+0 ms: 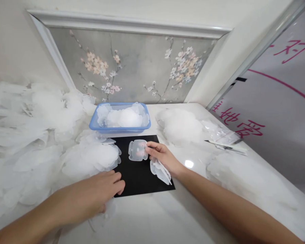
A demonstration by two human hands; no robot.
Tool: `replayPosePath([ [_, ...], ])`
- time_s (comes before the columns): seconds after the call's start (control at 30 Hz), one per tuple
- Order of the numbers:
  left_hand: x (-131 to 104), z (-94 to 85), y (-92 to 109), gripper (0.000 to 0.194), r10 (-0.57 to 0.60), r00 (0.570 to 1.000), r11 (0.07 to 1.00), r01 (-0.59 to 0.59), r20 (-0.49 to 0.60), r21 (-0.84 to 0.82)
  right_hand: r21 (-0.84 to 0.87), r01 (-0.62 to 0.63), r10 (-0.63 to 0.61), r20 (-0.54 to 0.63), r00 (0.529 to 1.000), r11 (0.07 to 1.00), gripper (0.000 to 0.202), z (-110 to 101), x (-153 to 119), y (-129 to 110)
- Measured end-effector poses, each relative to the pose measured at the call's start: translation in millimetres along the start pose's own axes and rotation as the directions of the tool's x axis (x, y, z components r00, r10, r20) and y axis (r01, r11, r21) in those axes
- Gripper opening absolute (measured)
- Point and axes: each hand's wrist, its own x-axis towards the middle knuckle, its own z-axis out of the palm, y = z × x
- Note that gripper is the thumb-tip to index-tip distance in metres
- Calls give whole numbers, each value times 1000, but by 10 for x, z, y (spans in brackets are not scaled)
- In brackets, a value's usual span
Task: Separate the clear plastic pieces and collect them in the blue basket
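Between the thumb and fingers of my right hand point(160, 156) is a translucent plastic piece point(136, 150), raised over the black mat point(137, 178). A small stack of similar pieces point(160, 172) hangs or rests just beneath that hand; whether the hand also grips it is unclear. My left hand point(104, 191) is at the mat's lower left edge with its fingers curled, and what lies under them is hidden. A heap of translucent pieces point(99, 156) overlaps the mat's left side, just beyond my left hand.
Behind the mat a blue basket point(119, 128) holds more pieces. White piles point(180, 127) lie right of it, and a large spread point(27, 135) covers the left. Plastic bags point(221, 134) sit at the right, near a board with pink writing point(259, 112). A framed floral panel point(137, 67) stands behind.
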Motion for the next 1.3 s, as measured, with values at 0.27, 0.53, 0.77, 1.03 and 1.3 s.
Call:
replayPosePath([
  [0.27,156,-105,28,9,-72,995,981,84,73,-177,43,-42,44,-36,998,998,38,-24,15,-14],
  [0.53,434,69,-95,18,-147,987,821,85,-66,-564,88,-41,45,-52,998,995,39,-43,32,-2],
  [0.77,536,178,-112,25,-265,962,603,119,-57,-789,51,-32,34,-46,998,998,36,-16,14,-42],
  [1.03,545,187,-108,47,-293,952,501,77,-85,-862,204,281,-166,-446,880,938,31,-298,34,-286],
  [1.3,561,187,-125,61,-274,954,380,-11,-124,-925,-211,158,-191,-145,971,965,25,60,-26,28],
])
